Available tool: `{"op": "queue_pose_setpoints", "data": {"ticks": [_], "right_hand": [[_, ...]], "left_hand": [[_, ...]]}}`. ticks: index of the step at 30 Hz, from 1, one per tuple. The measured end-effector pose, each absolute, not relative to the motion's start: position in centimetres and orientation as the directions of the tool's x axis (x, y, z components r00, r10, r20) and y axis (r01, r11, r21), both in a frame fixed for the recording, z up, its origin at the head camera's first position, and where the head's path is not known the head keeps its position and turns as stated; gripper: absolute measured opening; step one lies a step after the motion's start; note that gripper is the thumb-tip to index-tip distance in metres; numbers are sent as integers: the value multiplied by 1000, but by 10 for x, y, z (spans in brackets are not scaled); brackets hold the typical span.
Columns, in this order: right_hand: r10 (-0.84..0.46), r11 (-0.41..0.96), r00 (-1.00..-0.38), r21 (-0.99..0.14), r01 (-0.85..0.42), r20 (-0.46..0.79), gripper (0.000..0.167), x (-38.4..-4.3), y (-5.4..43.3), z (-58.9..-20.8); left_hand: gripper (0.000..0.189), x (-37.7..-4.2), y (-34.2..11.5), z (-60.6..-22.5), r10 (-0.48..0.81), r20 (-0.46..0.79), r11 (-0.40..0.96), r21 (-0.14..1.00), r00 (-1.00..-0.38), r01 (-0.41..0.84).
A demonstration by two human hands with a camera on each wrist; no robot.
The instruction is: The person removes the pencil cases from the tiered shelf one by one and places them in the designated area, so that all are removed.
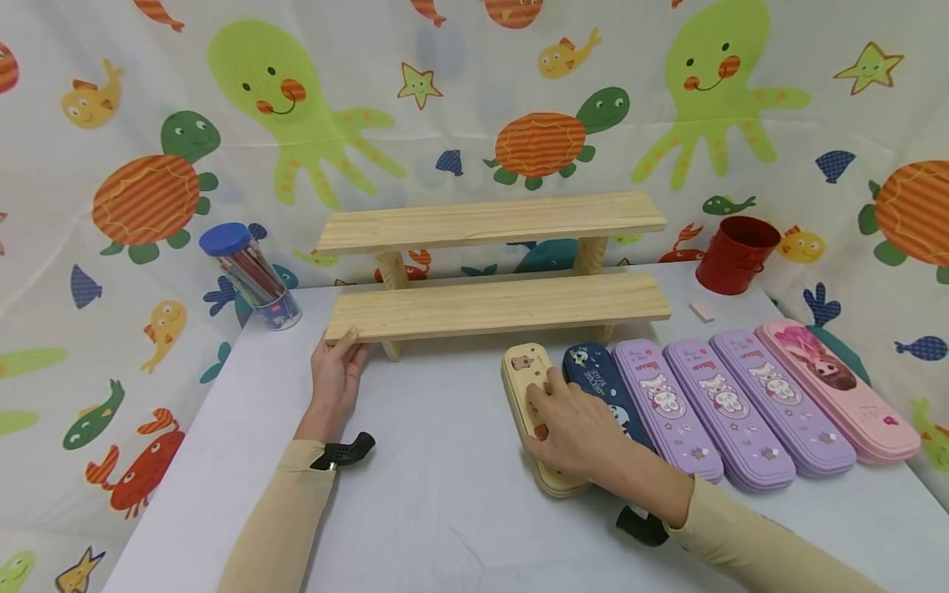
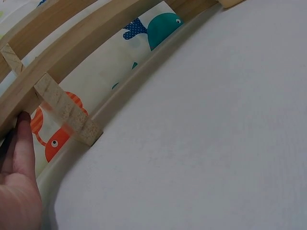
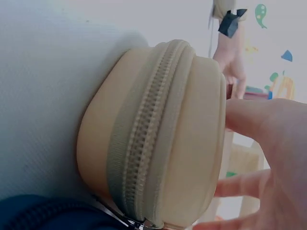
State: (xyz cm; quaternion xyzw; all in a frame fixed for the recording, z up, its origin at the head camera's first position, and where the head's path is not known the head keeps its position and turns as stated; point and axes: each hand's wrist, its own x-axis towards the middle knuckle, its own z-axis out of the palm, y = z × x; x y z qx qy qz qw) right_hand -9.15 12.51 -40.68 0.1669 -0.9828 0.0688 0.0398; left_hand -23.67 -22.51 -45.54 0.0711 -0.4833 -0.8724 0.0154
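Note:
My left hand point(image 1: 337, 375) holds the front left corner of the lower board of a two-tier wooden shelf point(image 1: 497, 309); in the left wrist view the fingers point(image 2: 23, 148) reach up to the board's edge. My right hand point(image 1: 574, 424) lies over a cream zippered pencil case point(image 1: 526, 362) with bear pictures, fingertips spread on its lid. From the right wrist camera, the case's zipper side point(image 3: 148, 129) faces me, with the thumb point(image 3: 244, 115) at the lid's edge. A navy pencil case point(image 1: 604, 379) lies right beside it, partly hidden by the hand.
Three purple pencil cases point(image 1: 663, 403) and a pink one point(image 1: 838, 387) continue the row to the right. A red metal bucket point(image 1: 730, 259) stands at the back right, near a small pink block point(image 1: 701, 312). At the back left leans a blue-lidded tub of pencils point(image 1: 252, 276).

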Motion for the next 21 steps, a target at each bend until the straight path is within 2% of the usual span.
{"op": "queue_pose_setpoints", "data": {"ticks": [5,11,17,21], "right_hand": [[-310,941,-945,-109,-321,106,40,-90,123,-408],[-281,944,-955,-151,-292,95,36,-90,120,-406],[-255,946,-963,-185,-268,89,43,-91,118,-405],[-277,946,-954,-142,-292,111,48,-91,119,-405]], "left_hand": [[63,-238,-226,-456,-88,-104,-547,837,-991,-39],[63,-238,-226,-456,-88,-101,-546,837,-991,-37],[64,-237,-225,-457,-91,-96,-533,845,-991,-33],[65,-237,-225,-457,-86,-92,-526,850,-992,-33]]}}
